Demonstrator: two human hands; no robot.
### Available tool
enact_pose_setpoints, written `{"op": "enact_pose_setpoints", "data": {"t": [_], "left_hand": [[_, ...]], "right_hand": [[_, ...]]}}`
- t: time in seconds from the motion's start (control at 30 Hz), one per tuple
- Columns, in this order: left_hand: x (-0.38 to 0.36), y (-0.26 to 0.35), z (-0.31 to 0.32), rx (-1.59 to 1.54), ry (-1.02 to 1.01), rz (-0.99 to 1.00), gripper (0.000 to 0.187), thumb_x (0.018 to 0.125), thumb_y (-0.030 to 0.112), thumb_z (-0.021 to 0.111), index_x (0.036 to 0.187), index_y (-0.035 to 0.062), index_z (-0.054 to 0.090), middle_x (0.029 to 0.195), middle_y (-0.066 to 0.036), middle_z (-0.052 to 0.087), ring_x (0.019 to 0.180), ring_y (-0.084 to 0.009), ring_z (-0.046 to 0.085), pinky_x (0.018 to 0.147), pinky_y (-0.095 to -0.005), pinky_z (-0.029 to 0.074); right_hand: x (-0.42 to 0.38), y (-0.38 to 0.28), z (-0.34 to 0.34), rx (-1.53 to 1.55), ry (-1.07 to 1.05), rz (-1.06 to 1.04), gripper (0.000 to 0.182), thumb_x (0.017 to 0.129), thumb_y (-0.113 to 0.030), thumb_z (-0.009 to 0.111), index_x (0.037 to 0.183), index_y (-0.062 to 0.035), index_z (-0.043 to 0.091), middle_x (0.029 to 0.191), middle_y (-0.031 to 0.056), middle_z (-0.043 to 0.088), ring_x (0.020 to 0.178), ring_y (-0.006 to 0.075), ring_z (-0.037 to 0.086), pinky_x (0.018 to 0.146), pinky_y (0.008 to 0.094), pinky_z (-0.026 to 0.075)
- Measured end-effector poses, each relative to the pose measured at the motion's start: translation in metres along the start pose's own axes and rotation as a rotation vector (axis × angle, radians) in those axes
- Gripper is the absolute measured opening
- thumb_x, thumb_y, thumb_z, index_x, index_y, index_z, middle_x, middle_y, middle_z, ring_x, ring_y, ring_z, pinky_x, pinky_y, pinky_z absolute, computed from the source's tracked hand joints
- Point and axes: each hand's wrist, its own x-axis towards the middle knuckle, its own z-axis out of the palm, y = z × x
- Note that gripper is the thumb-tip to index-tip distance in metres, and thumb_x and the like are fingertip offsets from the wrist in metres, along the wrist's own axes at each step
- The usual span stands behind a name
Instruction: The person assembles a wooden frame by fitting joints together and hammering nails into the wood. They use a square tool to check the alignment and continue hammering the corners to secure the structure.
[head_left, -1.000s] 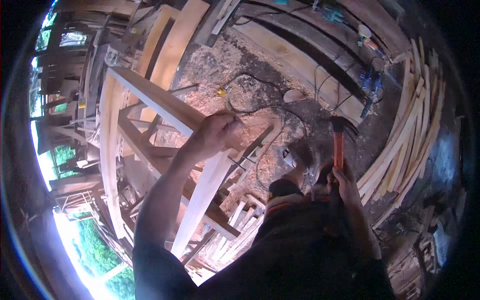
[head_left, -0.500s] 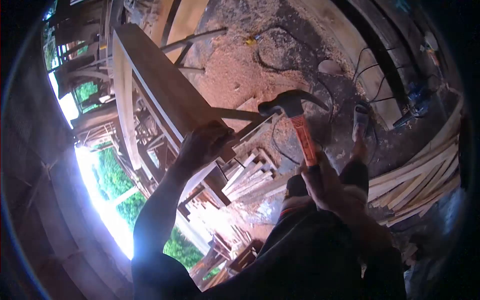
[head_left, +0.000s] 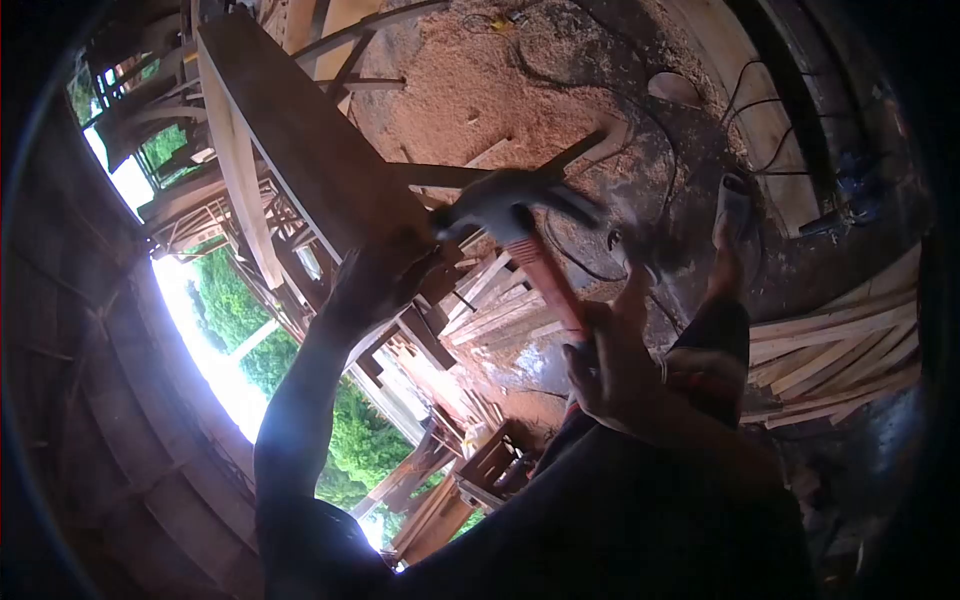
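A claw hammer (head_left: 548, 275) with a dark head and an orange handle is gripped near its lower end by my right hand (head_left: 622, 372). Its head reaches left, close beside the end of a long wooden beam (head_left: 300, 140). My left hand (head_left: 375, 285) rests at that near end, fingers curled in shadow; what they hold, if anything, is hidden. In this view the hammer's striking face is only a short way from the left fingers.
Sawdust (head_left: 450, 110) covers much of the floor, with a dark cable (head_left: 590, 85) across it. Cut wood strips (head_left: 500, 300) lie below the beam. More boards (head_left: 850, 345) are stacked at right, near a power tool (head_left: 850, 205). My foot (head_left: 732, 205) stands on the floor.
The hammer has swung left and its head is now close to my left hand and the beam's end. A second foot shows beside the hammer handle. The view has shifted slightly.
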Motion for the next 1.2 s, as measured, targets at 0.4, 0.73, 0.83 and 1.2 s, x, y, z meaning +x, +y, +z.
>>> {"op": "enact_pose_setpoints", "data": {"t": [0.4, 0.73, 0.83, 1.2], "left_hand": [[0.007, 0.006, 0.003, -0.008, 0.062, 0.028, 0.009, 0.082, 0.010, 0.076, 0.088, 0.0056, 0.071, 0.083, -0.014, 0.067, 0.069, -0.0315, 0.067, 0.059, -0.0375, 0.052], [0.004, 0.003, 0.003, -0.011, 0.035, 0.018, 0.010, 0.082, 0.011, 0.077, 0.088, 0.0045, 0.071, 0.075, -0.014, 0.065, 0.065, -0.0322, 0.065, 0.059, -0.0379, 0.052], [0.001, 0.003, 0.000, 0.049, 0.031, 0.054, 0.015, 0.082, 0.013, 0.077, 0.092, 0.0038, 0.070, 0.078, -0.014, 0.066, 0.071, -0.0323, 0.066, 0.063, -0.0372, 0.054], [-0.135, -0.052, 0.102, -0.408, 0.463, -0.683, 0.079, 0.065, 0.041, 0.089, 0.126, 0.0054, 0.053, 0.112, -0.013, 0.068, 0.104, -0.0287, 0.067, 0.088, -0.0373, 0.052]], "right_hand": [[0.001, 0.000, -0.013, -0.196, -0.090, 0.042, 0.035, 0.093, -0.012, 0.060, 0.125, -0.0010, 0.050, 0.100, 0.0198, 0.060, 0.071, 0.0331, 0.063, 0.064, 0.0294, 0.052], [0.008, -0.023, -0.026, -1.175, 0.135, -0.436, 0.017, 0.094, -0.014, 0.059, 0.105, -0.0018, 0.056, 0.085, 0.0118, 0.062, 0.068, 0.0223, 0.061, 0.053, 0.0312, 0.046], [0.007, -0.011, -0.033, -1.089, 0.079, -0.432, 0.015, 0.093, -0.010, 0.058, 0.104, -0.0010, 0.060, 0.103, 0.0150, 0.065, 0.079, 0.0229, 0.064, 0.060, 0.0328, 0.053], [0.006, -0.020, -0.041, -0.025, 0.124, -0.175, 0.034, 0.099, -0.033, 0.048, 0.109, -0.0026, 0.060, 0.101, 0.0163, 0.062, 0.074, 0.0231, 0.061, 0.068, 0.0355, 0.052]]}}
